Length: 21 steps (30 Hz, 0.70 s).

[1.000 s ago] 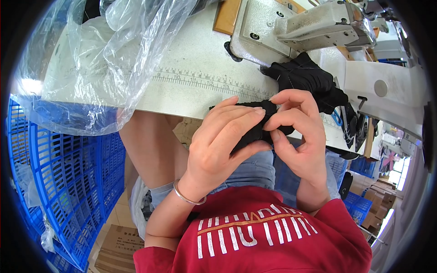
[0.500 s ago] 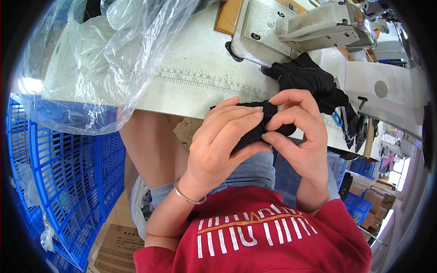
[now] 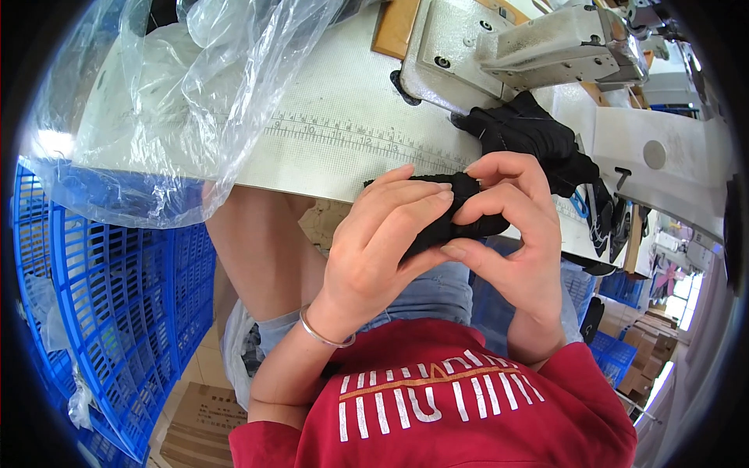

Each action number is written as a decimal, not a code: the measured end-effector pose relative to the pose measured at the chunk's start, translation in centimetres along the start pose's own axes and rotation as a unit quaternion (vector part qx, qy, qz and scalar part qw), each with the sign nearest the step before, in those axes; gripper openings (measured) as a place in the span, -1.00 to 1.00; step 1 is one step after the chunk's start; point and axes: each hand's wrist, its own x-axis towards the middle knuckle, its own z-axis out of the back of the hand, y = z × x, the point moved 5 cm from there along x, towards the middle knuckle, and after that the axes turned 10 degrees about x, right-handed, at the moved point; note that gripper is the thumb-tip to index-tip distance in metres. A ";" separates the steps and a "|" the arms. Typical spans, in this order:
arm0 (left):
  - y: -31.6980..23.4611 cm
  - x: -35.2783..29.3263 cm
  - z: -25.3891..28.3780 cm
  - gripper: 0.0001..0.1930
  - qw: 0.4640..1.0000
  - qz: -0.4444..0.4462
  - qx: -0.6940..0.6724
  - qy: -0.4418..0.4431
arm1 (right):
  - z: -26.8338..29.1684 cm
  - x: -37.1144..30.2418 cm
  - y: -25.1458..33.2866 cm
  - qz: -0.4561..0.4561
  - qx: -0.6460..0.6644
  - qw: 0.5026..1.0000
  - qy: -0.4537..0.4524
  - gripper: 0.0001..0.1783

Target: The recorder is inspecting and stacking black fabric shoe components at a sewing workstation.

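Observation:
A bunched piece of black fabric [image 3: 437,232] is between my hands, just off the front edge of the sewing table [image 3: 312,168]. My left hand [image 3: 382,222] wraps round its left side, with the thumb below and the fingers over the top. On the right side, my right hand [image 3: 515,222] grips the same fabric with bent fingers and thumb. Parts of the fabric are hidden behind my fingers. Beyond my right hand, more black fabric [image 3: 530,132] lies heaped beside the white sewing machine [image 3: 546,54].
A clear plastic bag [image 3: 211,101] hangs over the table's left end. Blue plastic crates [image 3: 125,304] stand at the left, with a cardboard box [image 3: 207,421] on the floor. Black items and a blue-handled tool [image 3: 579,203] are by the table's right part. A printed ruler runs along the tabletop.
My right thumb has slid slightly down and left, and its fingers have shifted a little on the black fabric. My left hand keeps its hold.

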 end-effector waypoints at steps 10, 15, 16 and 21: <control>0.0 0.0 0.0 -0.45 1.000 0.003 0.002 -0.009 | 0.1 -0.1 -0.2 -0.011 -0.022 1.000 0.002 -0.75; 0.0 0.0 0.2 -0.45 1.000 0.020 -0.013 0.007 | 0.0 0.1 0.0 -0.007 -0.005 1.000 -0.022 -0.79; 0.0 0.2 0.3 -0.46 0.999 0.029 -0.019 0.016 | -0.1 0.0 -0.1 0.007 -0.008 1.000 -0.009 -0.79; 0.0 0.3 0.8 -0.52 0.998 0.040 -0.034 0.044 | -0.2 -0.1 -0.4 0.002 -0.008 1.000 0.002 -0.77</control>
